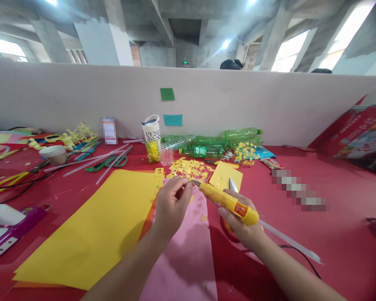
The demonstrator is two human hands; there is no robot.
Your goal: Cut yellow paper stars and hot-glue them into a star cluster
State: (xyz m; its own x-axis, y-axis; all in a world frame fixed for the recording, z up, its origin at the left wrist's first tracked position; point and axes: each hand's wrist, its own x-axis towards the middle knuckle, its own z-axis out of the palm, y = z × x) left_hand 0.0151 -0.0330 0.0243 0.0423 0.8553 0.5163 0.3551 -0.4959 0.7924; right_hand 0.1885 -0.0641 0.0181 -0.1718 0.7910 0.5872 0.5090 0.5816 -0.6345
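Observation:
My right hand [241,217] is wrapped round a yellow hot glue gun [225,200], its metal nozzle pointing left and a clear glue stick [291,240] sticking out of its back. My left hand [174,202] is closed in a pinch right at the nozzle tip; whatever is between the fingertips is too small to make out. Below both hands lies a pink paper sheet [188,251]. Just beyond them is a pile of small yellow paper stars [191,168]. Scissors with red handles [228,228] lie partly hidden under my right hand.
Large yellow paper sheets [106,225] lie at left, beside a purple power strip [15,234]. Green plastic bottles [207,144], a patterned cup [151,131] and a clear bottle piece [167,154] stand along the white partition [81,96]. Green scissors [109,162] and a paper cup [54,154] are back left.

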